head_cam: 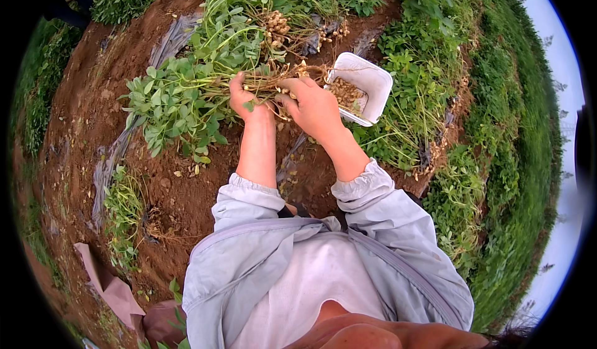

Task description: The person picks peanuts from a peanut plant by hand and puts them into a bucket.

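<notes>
My left hand (245, 99) grips the stems of an uprooted peanut plant (179, 94), its leafy top spreading to the left. At the root end, on the right, my right hand (315, 108) has its fingers closed around some peanut pods (291, 93). Thin brown roots (317, 71) stick out past its knuckles, reaching the rim of a white plastic tub (380, 87). The tub is tilted, and loose peanuts (347, 94) lie inside it. What is under my right palm is hidden.
Pulled peanut plants with a cluster of pods (276, 27) lie just beyond my hands. More plants (410, 120) lie along the right. Strips of plastic film (109, 176) cross the brown soil (172, 199). A person's dark-clothed leg (77, 3) shows at upper left.
</notes>
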The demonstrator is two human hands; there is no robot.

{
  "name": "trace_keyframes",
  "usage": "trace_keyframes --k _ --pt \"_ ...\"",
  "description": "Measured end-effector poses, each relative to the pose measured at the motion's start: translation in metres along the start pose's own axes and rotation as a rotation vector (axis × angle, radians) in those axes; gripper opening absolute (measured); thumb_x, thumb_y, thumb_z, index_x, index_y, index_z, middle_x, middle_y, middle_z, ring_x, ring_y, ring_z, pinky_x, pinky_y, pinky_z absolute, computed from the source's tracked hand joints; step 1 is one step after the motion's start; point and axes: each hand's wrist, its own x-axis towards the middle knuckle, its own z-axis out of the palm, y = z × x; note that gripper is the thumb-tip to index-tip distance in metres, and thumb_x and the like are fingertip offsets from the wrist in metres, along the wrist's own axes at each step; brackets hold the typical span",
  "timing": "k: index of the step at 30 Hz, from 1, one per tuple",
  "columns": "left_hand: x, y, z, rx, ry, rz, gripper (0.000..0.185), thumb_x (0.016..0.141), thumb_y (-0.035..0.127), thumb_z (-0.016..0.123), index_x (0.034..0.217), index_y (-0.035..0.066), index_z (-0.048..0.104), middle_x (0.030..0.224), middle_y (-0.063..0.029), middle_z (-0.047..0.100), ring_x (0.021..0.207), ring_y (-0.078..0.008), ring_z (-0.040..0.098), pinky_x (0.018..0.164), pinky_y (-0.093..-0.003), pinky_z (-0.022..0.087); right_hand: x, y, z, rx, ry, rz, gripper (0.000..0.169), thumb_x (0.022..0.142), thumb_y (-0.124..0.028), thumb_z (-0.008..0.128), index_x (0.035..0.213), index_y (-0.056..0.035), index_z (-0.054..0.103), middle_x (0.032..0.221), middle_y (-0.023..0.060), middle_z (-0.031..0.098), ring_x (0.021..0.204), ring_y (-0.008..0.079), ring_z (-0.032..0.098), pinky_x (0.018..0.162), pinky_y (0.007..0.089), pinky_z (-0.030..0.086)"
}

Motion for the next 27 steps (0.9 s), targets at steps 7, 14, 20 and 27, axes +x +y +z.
trace_keyframes --k 7,14,20,27 --pt "0.002 0.001 -0.002 0.007 0.025 -0.011 0.018 0.079 0.018 0.053 0.085 0.001 0.05 0.078 -0.0102 0.056 0.07 -0.0243 0.058 0.065 -0.0402 0.05 0.002 0.012 -0.001 0.289 -0.114 0.174 0.018 0.081 -0.017 0.058 0.092 -0.003 0.057 0.075 0.0123 0.062 0.062 0.0227 0.06 0.055 0.0331 0.046" --pt "-0.008 0.014 0.003 0.07 -0.033 -0.075 0.026 0.077 0.025 0.051 0.092 0.004 0.05 0.087 -0.0102 0.056 0.082 -0.0268 0.057 0.076 -0.0435 0.048 -0.016 -0.035 -0.028 1.142 -0.215 0.111 0.018 0.086 -0.019 0.056 0.092 -0.0032 0.051 0.069 0.0025 0.055 0.053 0.0062 0.048 0.045 0.0192 0.036" --pt "0.005 0.021 0.003 0.049 0.042 0.025 0.026 0.076 0.025 0.052 0.093 0.006 0.049 0.092 -0.0079 0.054 0.088 -0.0262 0.053 0.083 -0.046 0.042 -0.03 0.067 -0.085 0.911 0.364 0.124 0.015 0.087 -0.014 0.055 0.094 -0.0033 0.047 0.077 0.0041 0.055 0.057 0.0056 0.047 0.048 0.0178 0.037" --pt "-0.002 0.016 0.008 0.043 -0.059 0.002 0.03 0.075 0.027 0.053 0.097 0.007 0.049 0.096 -0.0085 0.054 0.092 -0.0261 0.053 0.084 -0.0465 0.042 -0.029 0.125 -0.062 0.322 0.199 0.465 0.021 0.082 -0.013 0.062 0.098 -0.0008 0.06 0.094 0.014 0.062 0.082 0.0189 0.06 0.074 0.0292 0.047"
